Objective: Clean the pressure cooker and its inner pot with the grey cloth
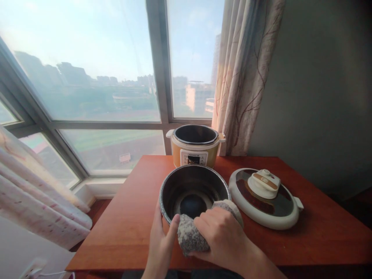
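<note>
A dark round inner pot [195, 174] stands tilted toward me near the table's front edge. My left hand [161, 236] grips its left rim, the thumb bent over the edge. In my right hand [222, 234] is a grey fuzzy cloth [192, 236], bunched and draped over the pot's near right rim. The fingers are wrapped round the cloth, and part of it sticks out on the far side of the hand. Right behind the pot sits a yellow and white electric pressure cooker [195, 147] with its top uncovered.
The cooker's lid [266, 197], white-rimmed with a knob on top, lies on the right of the reddish wooden table [124, 221]. Windows [110, 97] rise behind, with curtains [247, 77] at both sides. A white cable [55, 273] shows at lower left.
</note>
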